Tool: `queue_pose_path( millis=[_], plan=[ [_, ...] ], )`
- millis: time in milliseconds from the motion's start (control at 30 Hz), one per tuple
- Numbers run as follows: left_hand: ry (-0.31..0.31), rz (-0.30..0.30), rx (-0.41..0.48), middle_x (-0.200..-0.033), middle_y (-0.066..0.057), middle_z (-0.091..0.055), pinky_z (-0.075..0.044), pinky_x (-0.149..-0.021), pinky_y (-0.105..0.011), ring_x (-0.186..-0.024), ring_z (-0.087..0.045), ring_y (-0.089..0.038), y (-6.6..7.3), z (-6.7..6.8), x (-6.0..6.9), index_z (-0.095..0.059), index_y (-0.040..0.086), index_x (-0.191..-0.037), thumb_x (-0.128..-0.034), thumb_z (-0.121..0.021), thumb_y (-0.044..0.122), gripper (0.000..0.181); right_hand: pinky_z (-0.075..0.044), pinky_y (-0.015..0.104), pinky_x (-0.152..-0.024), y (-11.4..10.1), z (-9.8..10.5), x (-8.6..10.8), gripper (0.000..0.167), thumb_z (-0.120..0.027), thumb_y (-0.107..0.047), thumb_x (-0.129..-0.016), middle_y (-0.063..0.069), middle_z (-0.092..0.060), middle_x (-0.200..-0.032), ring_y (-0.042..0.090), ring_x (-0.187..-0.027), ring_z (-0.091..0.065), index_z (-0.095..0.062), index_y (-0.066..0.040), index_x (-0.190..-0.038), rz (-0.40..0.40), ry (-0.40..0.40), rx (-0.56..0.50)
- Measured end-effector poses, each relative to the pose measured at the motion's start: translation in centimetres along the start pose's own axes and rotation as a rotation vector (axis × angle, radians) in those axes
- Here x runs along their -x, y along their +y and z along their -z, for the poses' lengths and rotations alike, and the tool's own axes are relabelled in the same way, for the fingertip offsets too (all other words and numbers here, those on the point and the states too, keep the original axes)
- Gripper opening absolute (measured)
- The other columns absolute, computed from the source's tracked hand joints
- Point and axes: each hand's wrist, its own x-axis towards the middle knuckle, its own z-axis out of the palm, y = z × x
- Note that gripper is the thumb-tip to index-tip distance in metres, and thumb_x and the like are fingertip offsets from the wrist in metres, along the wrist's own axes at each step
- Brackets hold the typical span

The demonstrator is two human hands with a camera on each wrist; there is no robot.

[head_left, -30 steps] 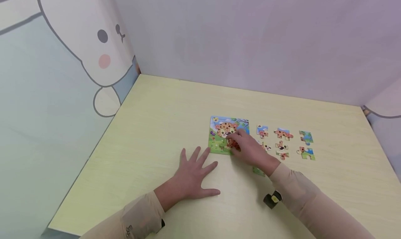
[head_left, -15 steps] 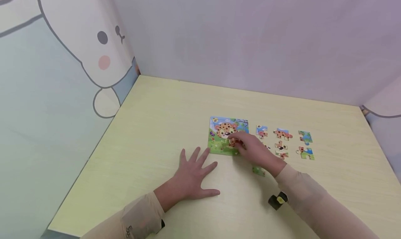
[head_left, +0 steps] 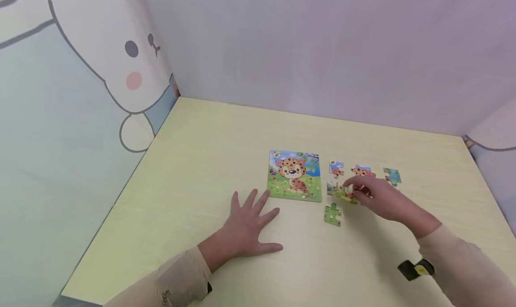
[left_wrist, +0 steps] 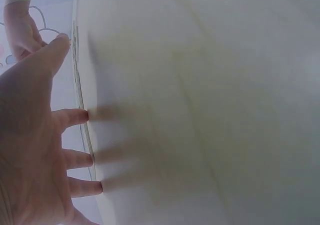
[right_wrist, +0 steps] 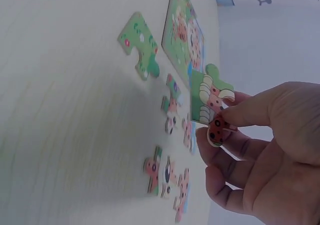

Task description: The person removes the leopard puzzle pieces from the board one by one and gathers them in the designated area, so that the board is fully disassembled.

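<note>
My right hand pinches a jigsaw piece between thumb and fingers. Green grass and spotted leopard paws are printed on it, and it is tilted above the table among the loose pieces. To the left lies the square leopard puzzle board, its picture fully visible. Below the hand's left side rests a green corner piece; a blue-and-green piece sits close beside the held one. With fingers spread, my left hand rests on the table near the board's lower left corner; its fingertips touch the surface in the left wrist view.
Loose pieces lie in rows right of the board: a corner piece, a leopard-ear piece and a blue-green piece. My right hand hides others in the head view; a leopard-face piece shows in the right wrist view.
My right hand has lifted away from the board and moved right with the paw piece, over the loose pieces. The board's picture is uncovered now. My left hand stays put.
</note>
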Motion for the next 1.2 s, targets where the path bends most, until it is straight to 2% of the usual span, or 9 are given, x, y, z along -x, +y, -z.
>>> queue_pose_path(
  millis=[100,300,533,833,1033,1200],
  plan=[
    [0.001,0.001,0.001,-0.174,-0.010,-0.026,-0.026,-0.114,-0.079,-0.157,-0.028,-0.042,0.0,0.0,0.1,-0.048,0.036,-0.157,-0.0873,-0.051,0.085,0.086,-0.050,0.026,-0.066,1.4,0.3,1.4,0.024,-0.064,-0.004,-0.101,-0.001,-0.070,-0.102,0.008,-0.080,-0.058,-0.071,-0.008,-0.124,-0.039,-0.057,0.014],
    [-0.001,0.001,-0.005,-0.174,-0.009,-0.027,-0.026,-0.114,-0.079,-0.157,-0.028,-0.042,0.0,0.1,0.1,-0.048,0.036,-0.157,-0.0872,-0.051,0.086,0.086,-0.052,0.025,-0.068,3.3,-0.3,3.1,0.023,-0.064,-0.002,-0.100,-0.004,-0.071,-0.101,0.003,-0.082,-0.059,-0.071,-0.009,-0.120,-0.048,-0.137,0.021],
    [0.000,0.000,0.016,-0.174,-0.010,-0.026,-0.025,-0.114,-0.080,-0.158,-0.027,-0.043,-0.1,0.0,0.1,-0.048,0.036,-0.157,-0.0873,-0.051,0.085,0.086,-0.054,0.025,-0.070,3.6,-0.5,3.5,0.028,-0.066,-0.003,-0.099,-0.005,-0.072,-0.103,0.003,-0.085,-0.064,-0.071,-0.009,-0.126,-0.041,-0.137,0.026],
    [0.014,-0.005,0.010,-0.173,-0.010,-0.027,-0.026,-0.114,-0.079,-0.157,-0.028,-0.043,-0.1,0.1,0.3,-0.049,0.035,-0.157,-0.0871,-0.052,0.085,0.086,-0.056,0.027,-0.072,3.3,1.0,3.8,0.035,-0.067,-0.006,-0.098,0.001,-0.075,-0.110,0.017,-0.094,-0.070,-0.069,-0.009,-0.133,-0.082,-0.161,0.074],
    [0.011,-0.006,0.010,-0.173,-0.010,-0.027,-0.025,-0.114,-0.079,-0.157,-0.028,-0.043,-0.1,0.2,0.3,-0.048,0.035,-0.157,-0.0872,-0.052,0.085,0.085,-0.056,0.029,-0.071,2.1,1.3,3.1,0.035,-0.070,-0.010,-0.098,0.008,-0.075,-0.118,0.018,-0.094,-0.072,-0.068,-0.007,-0.133,-0.055,-0.086,0.110],
    [0.004,-0.006,0.004,-0.174,-0.010,-0.026,-0.025,-0.114,-0.079,-0.158,-0.028,-0.043,0.0,0.1,0.3,-0.048,0.036,-0.157,-0.0871,-0.051,0.086,0.086,-0.058,0.043,-0.080,-0.1,0.9,2.0,0.042,-0.073,-0.014,-0.098,0.016,-0.072,-0.128,0.027,-0.105,-0.071,-0.065,-0.007,-0.138,-0.033,-0.007,0.089]
  ],
)
